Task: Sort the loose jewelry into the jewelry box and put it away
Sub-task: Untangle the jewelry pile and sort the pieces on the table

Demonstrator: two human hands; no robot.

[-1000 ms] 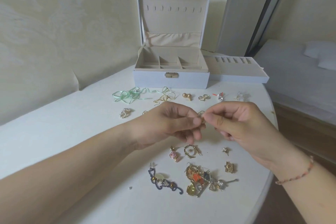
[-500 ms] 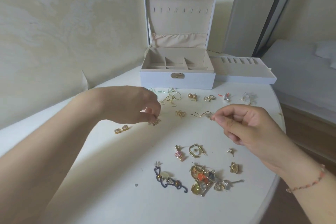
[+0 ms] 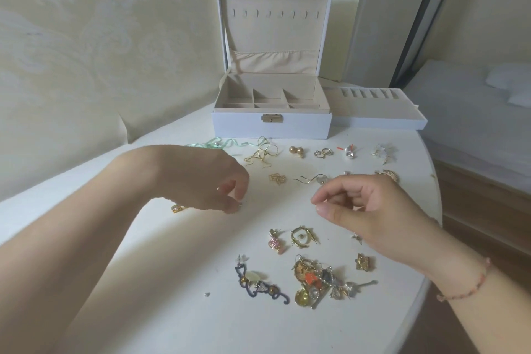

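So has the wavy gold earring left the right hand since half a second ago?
Yes. The wavy gold earring now lies on the table, in front of the jewelry box, and the right hand has pulled back toward the person, empty.

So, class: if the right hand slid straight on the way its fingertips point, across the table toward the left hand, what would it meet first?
Probably the left hand; the bare table lies between it and the right hand, though depth is uncertain.

A white round-edged worktop [image 3: 373, 333] stands against a pale cream wall [image 3: 100, 37] with a faint embossed pattern. To the right, a dark-framed sliding door [image 3: 416, 23] stands beside a bed [image 3: 459, 123] with white bedding and pillows [image 3: 508, 83]. Soft, even daylight fills the room.
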